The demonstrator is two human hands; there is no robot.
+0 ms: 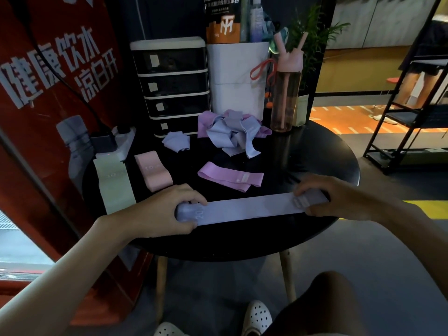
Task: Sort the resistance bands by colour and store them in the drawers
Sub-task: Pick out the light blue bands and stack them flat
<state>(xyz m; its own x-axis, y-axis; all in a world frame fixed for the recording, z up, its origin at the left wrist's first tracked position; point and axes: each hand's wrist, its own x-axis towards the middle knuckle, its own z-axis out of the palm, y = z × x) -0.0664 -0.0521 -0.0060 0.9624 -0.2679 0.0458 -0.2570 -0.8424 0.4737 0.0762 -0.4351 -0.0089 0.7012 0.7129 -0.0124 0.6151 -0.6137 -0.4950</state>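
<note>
Across the lower middle, the lilac band (249,209) lies left-to-right, left hand (167,212) and right hand (339,200) each pinching one end.

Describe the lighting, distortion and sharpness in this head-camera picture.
Head view: dim over the black table, drawers murky; floor at right glows bright orange; wide-angle distortion bends the shelf rack; the lavender band looks slightly soft.

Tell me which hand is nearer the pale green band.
Left. The left hand pinches one end of the lavender band, just right of the pale green band; the right hand holds the other end, far across the table.
</note>
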